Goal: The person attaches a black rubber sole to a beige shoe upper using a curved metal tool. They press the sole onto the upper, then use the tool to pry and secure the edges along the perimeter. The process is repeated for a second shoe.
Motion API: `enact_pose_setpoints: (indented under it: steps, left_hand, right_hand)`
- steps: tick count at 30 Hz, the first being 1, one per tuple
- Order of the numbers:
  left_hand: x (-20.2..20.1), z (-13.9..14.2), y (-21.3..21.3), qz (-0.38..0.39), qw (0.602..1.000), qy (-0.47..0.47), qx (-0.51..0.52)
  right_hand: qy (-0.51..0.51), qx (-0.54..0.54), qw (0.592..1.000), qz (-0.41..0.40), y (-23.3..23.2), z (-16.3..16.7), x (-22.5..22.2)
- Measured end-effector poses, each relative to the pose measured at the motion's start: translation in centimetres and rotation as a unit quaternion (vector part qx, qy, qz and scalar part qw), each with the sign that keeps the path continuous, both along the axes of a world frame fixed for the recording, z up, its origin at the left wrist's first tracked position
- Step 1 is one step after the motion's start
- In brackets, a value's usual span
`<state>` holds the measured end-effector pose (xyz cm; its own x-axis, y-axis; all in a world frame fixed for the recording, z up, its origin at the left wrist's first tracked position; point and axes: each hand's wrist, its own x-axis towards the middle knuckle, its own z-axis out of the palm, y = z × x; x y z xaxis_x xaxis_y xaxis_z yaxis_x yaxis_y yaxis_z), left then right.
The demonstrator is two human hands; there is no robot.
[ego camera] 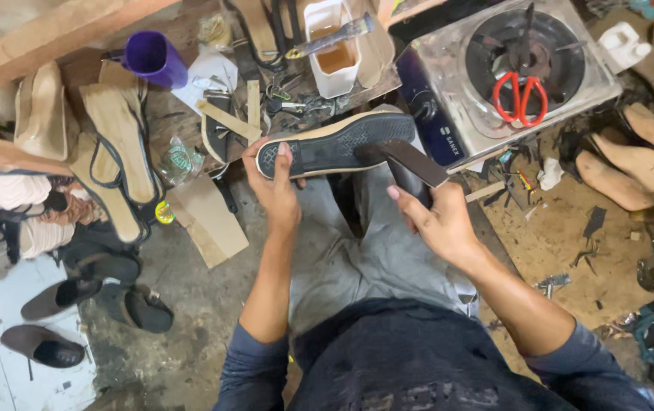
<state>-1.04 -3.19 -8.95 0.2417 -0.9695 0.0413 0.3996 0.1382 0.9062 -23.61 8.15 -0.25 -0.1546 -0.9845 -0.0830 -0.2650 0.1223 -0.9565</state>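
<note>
We sit over our knees, head camera looking down; our left hand (pixel 277 186) pinches the toe end of a black shoe sole (pixel 338 143), thumb on the patterned tread, tread side up, held above the lap just in front of the cluttered table (pixel 182 114); our right hand (pixel 437 221) is clenched around a dark block heel (pixel 407 171), its flat face pressed against the heel end of the sole; the two parts touch.

Judged step: seating the heel on the sole; next move seems to call for squaring the heel to the edge and firm, even pressure.

Nearby: a gas stove (pixel 509 76) with red scissors (pixel 519 97) on its burner; a white glue tub (pixel 332 49) with a brush; a purple cup (pixel 152 57); tan insoles (pixel 117 137) to the left.
</note>
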Motion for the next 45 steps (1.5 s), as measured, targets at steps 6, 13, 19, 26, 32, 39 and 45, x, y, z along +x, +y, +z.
enact_pose_setpoints:
  steps: [6,13,19,26,32,39,45]
  left_hand:
    - [-0.6,-0.4,-0.2,-0.004,1.0,0.003,-0.011]
    - [-1.2,-0.1,-0.2,-0.012,1.0,-0.001,-0.002]
    - [-1.1,-0.3,-0.5,-0.015,1.0,0.0,-0.024]
    - [-1.0,-0.2,-0.4,-0.01,1.0,-0.002,-0.016]
    - [-1.3,-0.9,-0.7,-0.061,0.993,0.091,-0.037]
    - [-1.3,-1.6,-0.9,-0.048,0.998,0.032,-0.035]
    - [-0.8,-0.6,-0.8,-0.03,0.999,0.021,-0.037]
  right_hand:
    - [-0.267,-0.403,0.875,-0.015,0.4,-1.1,-1.0]
    - [-0.138,-0.188,0.97,-0.073,-0.2,-4.1,-2.8]
    - [-0.058,0.021,0.991,-0.119,-0.4,-4.8,-2.9]
    - [-0.161,-0.169,0.957,-0.173,-0.2,-4.8,-3.8]
    - [-0.168,-0.225,0.954,-0.105,-1.3,-2.5,-2.4]
    - [-0.005,-0.163,0.986,0.04,-2.1,-4.2,1.7]
    - [-0.033,-0.174,0.979,0.097,-3.0,-3.6,3.8]
